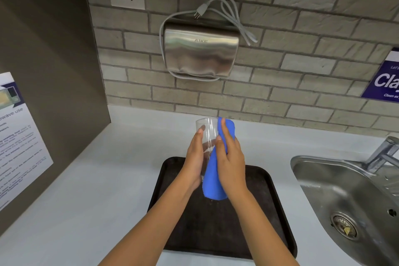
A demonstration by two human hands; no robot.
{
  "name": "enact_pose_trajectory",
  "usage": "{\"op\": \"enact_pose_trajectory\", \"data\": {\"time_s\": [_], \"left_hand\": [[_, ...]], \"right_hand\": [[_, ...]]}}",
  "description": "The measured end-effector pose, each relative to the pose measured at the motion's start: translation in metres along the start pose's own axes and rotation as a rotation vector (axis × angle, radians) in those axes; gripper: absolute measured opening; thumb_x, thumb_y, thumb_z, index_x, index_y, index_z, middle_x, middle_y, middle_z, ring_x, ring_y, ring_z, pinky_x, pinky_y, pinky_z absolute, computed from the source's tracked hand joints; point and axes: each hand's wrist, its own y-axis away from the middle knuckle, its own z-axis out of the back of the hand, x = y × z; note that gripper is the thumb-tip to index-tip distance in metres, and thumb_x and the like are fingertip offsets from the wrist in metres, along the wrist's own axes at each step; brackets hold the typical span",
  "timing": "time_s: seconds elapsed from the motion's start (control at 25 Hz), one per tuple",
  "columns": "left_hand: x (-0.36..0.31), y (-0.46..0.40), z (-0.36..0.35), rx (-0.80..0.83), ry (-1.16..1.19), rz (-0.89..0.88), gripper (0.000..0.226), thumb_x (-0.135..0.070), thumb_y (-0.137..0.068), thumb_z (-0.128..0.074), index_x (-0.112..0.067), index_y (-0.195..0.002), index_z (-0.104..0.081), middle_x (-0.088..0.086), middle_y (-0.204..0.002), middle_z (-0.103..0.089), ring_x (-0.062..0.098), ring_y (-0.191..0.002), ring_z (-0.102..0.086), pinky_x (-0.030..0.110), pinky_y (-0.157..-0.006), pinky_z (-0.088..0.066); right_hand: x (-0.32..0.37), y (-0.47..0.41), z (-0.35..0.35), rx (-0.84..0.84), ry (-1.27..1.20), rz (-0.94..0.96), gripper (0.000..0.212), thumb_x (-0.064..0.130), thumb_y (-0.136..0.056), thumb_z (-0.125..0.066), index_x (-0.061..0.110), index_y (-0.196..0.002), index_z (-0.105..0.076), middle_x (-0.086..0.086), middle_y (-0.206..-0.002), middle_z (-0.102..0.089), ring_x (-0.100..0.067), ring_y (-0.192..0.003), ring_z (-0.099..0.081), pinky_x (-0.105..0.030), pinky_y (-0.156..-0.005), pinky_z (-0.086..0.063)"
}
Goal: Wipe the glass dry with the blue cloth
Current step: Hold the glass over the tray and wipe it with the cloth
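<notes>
I hold the glass (206,134) above the dark tray (267,181), my left hand (195,162) with fingers wrapped around its left wall. My right hand (230,160) presses the blue cloth (212,177) flat against the right wall, fingers closed on it. To dry well, I'd turn the glass under the cloth and reach the rim.

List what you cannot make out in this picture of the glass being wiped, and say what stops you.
- Base of the glass, head view: covered by the left hand and blue cloth.
- Whether the glass is still wet: too clear and small.
- Notice on the left wall: cut by the edge, print blurred.
- Blue sign: cut by the right edge.
- Tap: spout cut by the right edge.
</notes>
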Motion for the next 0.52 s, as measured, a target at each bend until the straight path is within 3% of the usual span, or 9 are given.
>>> {"op": "enact_pose_trajectory", "data": {"time_s": [0.12, 0.24, 0.28, 0.36, 0.44, 0.52], "left_hand": [[-0.008, 0.001, -0.003, 0.015, -0.023, 0.001, 0.056, -0.061, -0.097, -0.041, -0.023, -0.127, -0.068, 0.019, -0.123, -0.072, 0.033, -0.115, -0.068, 0.049, -0.103, -0.053], [-0.004, 0.001, -0.004, 0.011, 0.002, 0.005, 0.039, -0.058, -0.099, -0.040, -0.042, -0.112, -0.072, 0.009, -0.113, -0.077, 0.027, -0.108, -0.072, 0.045, -0.096, -0.057], [-0.004, 0.003, -0.005, 0.005, 0.018, 0.014, 0.037, -0.058, -0.099, -0.039, -0.045, -0.108, -0.073, 0.007, -0.109, -0.079, 0.026, -0.106, -0.073, 0.043, -0.093, -0.059], [-0.006, 0.004, -0.008, -0.006, 0.037, 0.040, 0.045, -0.059, -0.099, -0.039, -0.034, -0.123, -0.068, 0.010, -0.113, -0.078, 0.028, -0.107, -0.073, 0.042, -0.092, -0.059], [-0.014, 0.005, -0.012, -0.026, 0.052, 0.075, 0.062, -0.067, -0.094, -0.040, -0.024, -0.132, -0.063, 0.013, -0.117, -0.076, 0.030, -0.108, -0.073, 0.042, -0.087, -0.060], [-0.025, 0.002, -0.015, -0.038, 0.081, 0.136, 0.075, -0.074, -0.089, -0.040, -0.019, -0.134, -0.062, 0.017, -0.123, -0.073, 0.035, -0.113, -0.070, 0.041, -0.084, -0.059]], "right_hand": [[-0.004, 0.015, -0.008, 0.019, 0.165, 0.045, 0.051, 0.034, -0.104, -0.039, 0.068, -0.138, -0.023, 0.009, -0.159, -0.025, 0.005, -0.114, -0.052, -0.011, -0.087, -0.048], [0.001, 0.005, 0.002, 0.019, -0.090, -0.044, 0.047, 0.033, -0.104, -0.039, 0.065, -0.138, -0.033, 0.016, -0.155, -0.033, 0.020, -0.120, -0.043, -0.004, -0.092, -0.042], [0.003, -0.001, 0.007, 0.031, -0.171, -0.086, 0.044, 0.035, -0.104, -0.038, 0.062, -0.139, -0.035, 0.018, -0.154, -0.036, 0.015, -0.126, -0.043, -0.011, -0.100, -0.042], [0.002, -0.010, 0.013, 0.080, -0.275, -0.162, 0.042, 0.041, -0.102, -0.041, 0.059, -0.141, -0.036, 0.017, -0.151, -0.043, 0.004, -0.127, -0.049, -0.027, -0.108, -0.044], [-0.002, -0.009, 0.016, 0.123, -0.367, -0.235, 0.044, 0.048, -0.098, -0.046, 0.056, -0.141, -0.039, 0.013, -0.148, -0.049, -0.003, -0.125, -0.055, -0.034, -0.107, -0.046], [-0.008, -0.004, 0.017, 0.172, -0.570, -0.365, 0.046, 0.054, -0.094, -0.052, 0.046, -0.139, -0.048, 0.001, -0.137, -0.062, -0.018, -0.117, -0.065, -0.041, -0.096, -0.054]]}}
